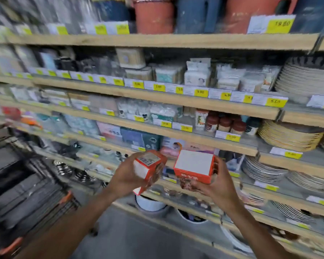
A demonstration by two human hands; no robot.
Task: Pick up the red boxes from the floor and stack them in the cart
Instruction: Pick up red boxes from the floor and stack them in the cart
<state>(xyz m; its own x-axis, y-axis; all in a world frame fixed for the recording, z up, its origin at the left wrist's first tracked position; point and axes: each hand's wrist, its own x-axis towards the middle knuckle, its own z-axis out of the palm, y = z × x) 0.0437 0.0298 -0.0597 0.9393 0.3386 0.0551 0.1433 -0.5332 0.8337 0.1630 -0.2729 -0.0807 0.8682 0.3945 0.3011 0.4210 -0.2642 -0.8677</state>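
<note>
I hold two red boxes up at chest height in front of the shelves. My left hand (126, 176) grips one red box (150, 168) that is tilted, its barcode end facing me. My right hand (216, 186) grips the other red box (194, 166), whose white face points up toward me. The two boxes are a small gap apart. The cart (26, 184), a dark wire basket with orange trim, stands low at the left and looks blurred.
Wooden shelves (157, 94) with yellow price tags fill the view, loaded with packaged goods, stacked plates (305, 81) at the right and pots (154, 15) on top. Bowls (150, 202) sit on the lowest shelf. Grey floor (138, 236) shows between my arms.
</note>
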